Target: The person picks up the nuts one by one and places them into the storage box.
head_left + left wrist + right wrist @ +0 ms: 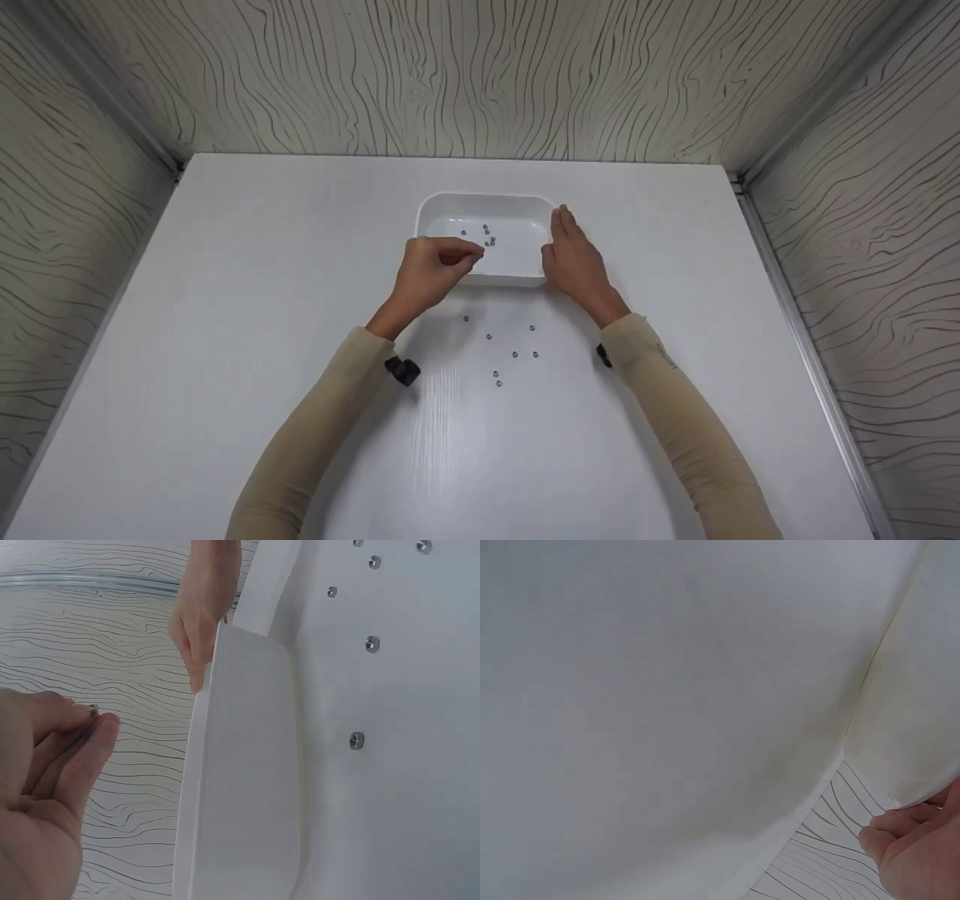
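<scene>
A white rectangular container (510, 280) stands on the table. Over its near left part, my left hand (431, 271) pinches a small metal nut (94, 710) between thumb and fingertips. Several similar nuts (486, 232) lie on the container's floor, just beyond those fingertips. At the right side, my right hand (577, 259) holds the container's wall, fingers stretched along the outside and thumb at the rim. The right wrist view shows the fingers (900, 829) against the wall from below the rim.
Several loose nuts (515, 355) are scattered on the white table (247, 337) in front of the container, between my forearms. Wood-grain patterned panels (450, 82) enclose the table at the back and on both sides.
</scene>
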{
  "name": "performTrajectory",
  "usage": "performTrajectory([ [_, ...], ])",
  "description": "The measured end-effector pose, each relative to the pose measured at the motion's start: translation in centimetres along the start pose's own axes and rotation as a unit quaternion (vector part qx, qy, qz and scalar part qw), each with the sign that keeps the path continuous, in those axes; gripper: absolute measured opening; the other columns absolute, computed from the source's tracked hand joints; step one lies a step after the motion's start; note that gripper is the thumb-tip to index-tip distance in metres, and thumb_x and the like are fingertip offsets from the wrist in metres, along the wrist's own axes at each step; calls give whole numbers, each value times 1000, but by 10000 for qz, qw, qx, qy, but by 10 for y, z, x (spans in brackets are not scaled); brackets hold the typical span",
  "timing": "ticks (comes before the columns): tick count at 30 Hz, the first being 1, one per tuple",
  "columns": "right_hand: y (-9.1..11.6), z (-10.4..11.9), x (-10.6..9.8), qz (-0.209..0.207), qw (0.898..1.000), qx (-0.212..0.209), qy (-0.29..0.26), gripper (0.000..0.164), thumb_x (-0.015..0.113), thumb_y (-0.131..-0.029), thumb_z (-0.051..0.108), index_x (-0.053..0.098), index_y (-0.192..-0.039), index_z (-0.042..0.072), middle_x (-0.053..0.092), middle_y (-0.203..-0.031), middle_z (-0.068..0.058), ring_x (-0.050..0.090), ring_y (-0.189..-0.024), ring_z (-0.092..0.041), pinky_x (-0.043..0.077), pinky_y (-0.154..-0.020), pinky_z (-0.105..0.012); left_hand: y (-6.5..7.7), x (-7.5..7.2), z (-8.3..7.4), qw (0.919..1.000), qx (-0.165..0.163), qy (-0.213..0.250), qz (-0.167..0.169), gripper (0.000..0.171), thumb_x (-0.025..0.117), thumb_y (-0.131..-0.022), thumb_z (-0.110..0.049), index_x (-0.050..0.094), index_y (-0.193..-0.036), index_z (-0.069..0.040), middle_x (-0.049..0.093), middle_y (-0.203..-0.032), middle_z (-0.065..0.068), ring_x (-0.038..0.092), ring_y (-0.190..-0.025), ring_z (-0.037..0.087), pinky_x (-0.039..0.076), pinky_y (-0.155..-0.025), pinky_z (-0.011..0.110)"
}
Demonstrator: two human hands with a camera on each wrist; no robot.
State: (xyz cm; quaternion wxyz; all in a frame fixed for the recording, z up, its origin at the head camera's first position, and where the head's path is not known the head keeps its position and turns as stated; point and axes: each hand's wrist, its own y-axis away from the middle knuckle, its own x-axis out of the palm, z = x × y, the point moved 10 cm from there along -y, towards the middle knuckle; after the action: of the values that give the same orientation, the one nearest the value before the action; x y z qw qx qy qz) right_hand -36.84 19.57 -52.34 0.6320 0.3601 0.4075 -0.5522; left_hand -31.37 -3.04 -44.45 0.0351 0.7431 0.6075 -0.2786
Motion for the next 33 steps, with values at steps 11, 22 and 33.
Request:
performTrajectory([
  [11, 1, 2, 0, -113, 9999, -110, -65, 66, 42, -108, 22, 20, -165, -4, 16, -176, -20, 21, -164, -36, 29, -133, -51, -16, -9, 8, 9947, -786, 475, -472, 13, 73, -95, -5, 83, -103, -7, 83, -103, 7, 80, -96, 17, 67, -86, 29],
  [22, 1, 0, -2, -134, 9997, -96, -169, 66, 41, -108, 22, 19, -165, -3, 16, -176, -21, 20, -164, -35, 27, -134, -51, -29, -2, 28, 9723, -1775, 1471, -383, 16, 75, -94, -10, 82, -108, -6, 82, -105, 11, 80, -98, 18, 66, -89, 28],
  [33, 0, 2, -2, -81, 9999, -91, -115, 66, 42, -109, 23, 19, -165, -4, 16, -176, -20, 20, -164, -35, 27, -134, -52, -34, 6, 57, 9174, -2836, 2734, -563, 20, 75, -93, 4, 76, -113, 7, 75, -116, 21, 78, -107, 25, 66, -91, 25],
])
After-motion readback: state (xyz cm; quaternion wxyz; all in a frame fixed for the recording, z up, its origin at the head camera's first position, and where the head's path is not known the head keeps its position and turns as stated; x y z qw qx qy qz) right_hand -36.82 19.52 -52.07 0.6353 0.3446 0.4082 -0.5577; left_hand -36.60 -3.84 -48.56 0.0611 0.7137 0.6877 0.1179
